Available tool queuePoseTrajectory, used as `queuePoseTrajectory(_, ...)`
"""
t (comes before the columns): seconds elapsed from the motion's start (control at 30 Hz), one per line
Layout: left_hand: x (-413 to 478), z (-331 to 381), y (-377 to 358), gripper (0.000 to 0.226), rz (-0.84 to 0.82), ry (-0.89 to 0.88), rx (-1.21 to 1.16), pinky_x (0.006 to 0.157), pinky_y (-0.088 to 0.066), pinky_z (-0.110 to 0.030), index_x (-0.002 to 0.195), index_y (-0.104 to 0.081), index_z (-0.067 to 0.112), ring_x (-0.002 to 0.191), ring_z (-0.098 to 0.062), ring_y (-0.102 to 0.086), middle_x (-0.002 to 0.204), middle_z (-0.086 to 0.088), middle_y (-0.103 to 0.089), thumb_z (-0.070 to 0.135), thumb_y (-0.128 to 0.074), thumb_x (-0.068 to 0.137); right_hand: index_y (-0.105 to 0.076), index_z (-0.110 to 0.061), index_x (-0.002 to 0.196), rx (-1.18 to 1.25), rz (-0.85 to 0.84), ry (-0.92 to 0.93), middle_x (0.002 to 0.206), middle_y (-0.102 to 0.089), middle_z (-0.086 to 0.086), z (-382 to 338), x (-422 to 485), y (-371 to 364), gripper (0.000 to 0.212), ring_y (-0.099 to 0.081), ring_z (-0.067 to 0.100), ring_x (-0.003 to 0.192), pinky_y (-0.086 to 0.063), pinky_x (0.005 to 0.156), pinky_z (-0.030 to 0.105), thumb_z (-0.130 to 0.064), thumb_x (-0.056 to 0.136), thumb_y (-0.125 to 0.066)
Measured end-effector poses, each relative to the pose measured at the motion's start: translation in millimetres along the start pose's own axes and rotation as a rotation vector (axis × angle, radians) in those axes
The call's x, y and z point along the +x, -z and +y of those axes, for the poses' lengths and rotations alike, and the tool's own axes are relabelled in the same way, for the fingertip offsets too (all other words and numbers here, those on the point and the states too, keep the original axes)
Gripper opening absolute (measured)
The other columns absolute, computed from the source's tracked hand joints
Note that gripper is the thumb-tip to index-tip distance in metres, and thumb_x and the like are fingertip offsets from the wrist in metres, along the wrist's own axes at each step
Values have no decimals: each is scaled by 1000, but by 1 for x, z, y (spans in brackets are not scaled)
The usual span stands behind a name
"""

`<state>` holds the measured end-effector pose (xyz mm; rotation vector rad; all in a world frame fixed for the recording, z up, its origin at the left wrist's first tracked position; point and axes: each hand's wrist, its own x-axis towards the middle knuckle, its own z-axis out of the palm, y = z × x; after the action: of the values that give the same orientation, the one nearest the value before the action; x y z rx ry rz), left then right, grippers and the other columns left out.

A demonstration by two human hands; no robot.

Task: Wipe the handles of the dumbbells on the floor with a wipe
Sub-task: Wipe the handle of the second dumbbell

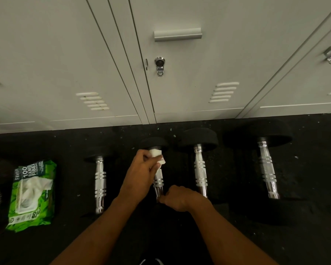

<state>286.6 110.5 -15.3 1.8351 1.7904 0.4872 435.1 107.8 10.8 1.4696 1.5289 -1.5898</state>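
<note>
On the floor [46, 245] by lockers [180, 92] lie four dumbbells [200, 169] and one wipes pack [33, 194]; your left hand [141, 169] grips one wipe [157, 154] round the second handle [158, 181], your right hand [180, 197] holds its near end.

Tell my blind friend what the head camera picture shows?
A left hand holds a white wipe on a dumbbell handle while the right hand grips its near end. Four dumbbells lie in a row on a dark floor by grey lockers, a green wipe pack at the left.
</note>
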Motion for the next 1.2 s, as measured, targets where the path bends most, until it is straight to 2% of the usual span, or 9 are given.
queuePoseTrajectory(0.13,-3,16,0,17,201,377,-320,71,-42,-1,100,-75,21,88,-3,-64,101,8,-67,28,-70,87,-56,-16,99,11,3,-9,107,-51,11,-1,0,0,34,-50,22,95,-37,80,29,-47,93,-47)
queuePoseTrajectory(0.2,6,20,-1,16,280,525,-418,69,-49,-12,88,-72,17,77,-3,-66,82,8,-70,31,-75,81,-57,-14,101,19,11,-9,118,-57,14,-1,-2,0,35,-55,24,102,-36,79,28,-46,93,-47)
queuePoseTrajectory(0.3,15,17,-4,29,306,643,-445,79,-56,-32,96,-67,12,82,-13,-68,87,1,-72,31,-80,77,-55,-15,103,23,10,-2,131,-55,16,-2,-3,0,31,-56,28,115,-36,79,28,-44,94,-46)
queuePoseTrajectory(0.5,14,21,-9,32,193,586,-362,72,-47,-16,112,-66,8,95,-13,-63,101,-4,-72,31,-65,90,-45,-17,75,38,9,9,105,-55,12,-2,-2,-1,31,-50,20,90,-36,78,28,-41,96,-45)
queuePoseTrajectory(0.63,-6,22,-9,30,78,544,-277,53,-38,-7,108,-67,10,70,1,-58,91,-1,-71,34,-56,96,-44,-18,71,22,24,20,88,-55,4,-2,1,-2,33,-46,13,69,-39,78,29,-40,96,-44)
queuePoseTrajectory(0.8,-36,16,-12,30,-86,562,-313,68,-55,-29,96,-67,18,76,-9,-66,81,4,-70,42,-50,96,-60,-10,96,-18,17,26,110,-61,14,-3,-2,-1,33,-53,22,94,-38,75,28,-37,97,-41)
queuePoseTrajectory(0.9,-52,11,-15,30,-177,579,-380,73,-55,-26,101,-68,18,80,-5,-68,86,5,-72,43,-53,95,-56,-6,123,-27,33,20,128,-58,16,-3,-3,-1,44,-58,28,111,-38,80,29,-38,98,-40)
queuePoseTrajectory(0.97,-57,8,-16,29,-210,593,-411,74,-54,-23,105,-69,16,83,-4,-69,90,4,-74,40,-56,94,-56,-7,124,-32,35,27,129,-58,16,-3,-2,-3,44,-58,27,106,-39,80,29,-39,98,-39)
queuePoseTrajectory(1.2,-46,7,-28,20,-37,728,-699,83,-57,-38,108,-70,9,88,-17,-72,93,-3,-75,18,-64,92,-54,-5,127,-52,46,14,134,-55,16,-2,-2,-4,48,-55,32,120,-42,90,32,-40,98,-38)
